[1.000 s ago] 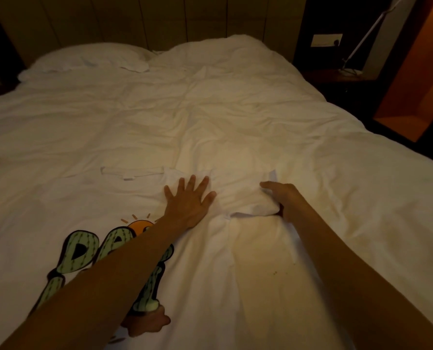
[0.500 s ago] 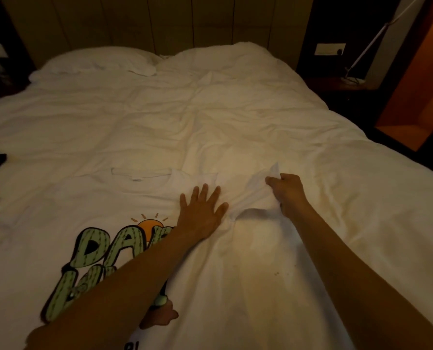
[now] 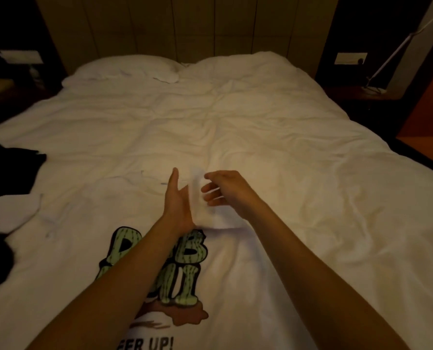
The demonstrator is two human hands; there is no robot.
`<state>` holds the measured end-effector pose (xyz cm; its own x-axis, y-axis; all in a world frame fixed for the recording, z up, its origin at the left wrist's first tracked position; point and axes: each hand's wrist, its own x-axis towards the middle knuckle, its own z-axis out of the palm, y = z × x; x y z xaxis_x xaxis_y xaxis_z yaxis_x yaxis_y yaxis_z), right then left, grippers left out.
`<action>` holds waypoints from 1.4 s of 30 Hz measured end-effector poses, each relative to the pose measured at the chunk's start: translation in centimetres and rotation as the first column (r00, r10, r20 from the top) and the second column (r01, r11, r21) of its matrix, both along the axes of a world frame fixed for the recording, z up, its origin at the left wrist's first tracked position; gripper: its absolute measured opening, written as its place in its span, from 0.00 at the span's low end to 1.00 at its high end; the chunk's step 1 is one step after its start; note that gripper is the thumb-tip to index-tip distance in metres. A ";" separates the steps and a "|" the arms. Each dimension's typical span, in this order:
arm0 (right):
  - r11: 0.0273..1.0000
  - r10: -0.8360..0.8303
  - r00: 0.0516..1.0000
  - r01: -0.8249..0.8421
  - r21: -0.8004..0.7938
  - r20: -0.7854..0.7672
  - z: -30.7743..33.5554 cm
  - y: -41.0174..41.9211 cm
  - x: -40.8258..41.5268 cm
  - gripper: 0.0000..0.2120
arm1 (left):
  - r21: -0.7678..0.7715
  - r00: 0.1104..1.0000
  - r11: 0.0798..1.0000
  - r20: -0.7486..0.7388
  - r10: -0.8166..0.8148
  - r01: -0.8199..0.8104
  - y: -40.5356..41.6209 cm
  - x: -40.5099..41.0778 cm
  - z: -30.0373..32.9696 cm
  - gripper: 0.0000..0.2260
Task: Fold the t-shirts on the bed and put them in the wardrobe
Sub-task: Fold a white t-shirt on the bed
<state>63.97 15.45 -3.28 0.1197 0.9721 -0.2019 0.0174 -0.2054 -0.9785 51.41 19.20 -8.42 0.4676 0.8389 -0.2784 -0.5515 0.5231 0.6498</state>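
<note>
Low in the middle of the frame, a white t-shirt with a green cactus-lettered print lies spread flat on the bed, its printed chest toward the bottom edge and its collar toward the headboard. Its sleeve stands lifted off the cover, just above the print. The right hand has that sleeve pinched between thumb and curled fingers, while the left hand stands on edge just beside it, fingers straight and together, thumb raised, its palm against the lifted cloth. Both bare forearms reach in from the bottom of the frame. At the left edge, dark clothing lies on the cover beside more white cloth. Pillows sit at the top centre, and a thin lamp stands at the upper right.
</note>
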 end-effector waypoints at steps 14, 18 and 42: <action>0.922 -0.344 0.755 0.384 0.050 0.558 -7.3 -2.9 3.3 0.21 | 0.373 0.687 0.893 -0.582 0.435 -0.250 -2.3 -4.5 -2.7 0.23; 0.934 -0.292 0.731 0.357 0.020 0.617 -8.8 -3.7 3.4 0.23 | 0.734 0.317 0.673 -0.662 0.679 0.092 -2.0 -3.2 -1.9 0.24; 0.985 -0.126 0.354 -0.067 0.159 0.927 -11.9 -5.6 3.9 0.29 | 0.324 -0.071 0.483 -0.769 0.636 0.813 1.5 0.7 -5.4 0.27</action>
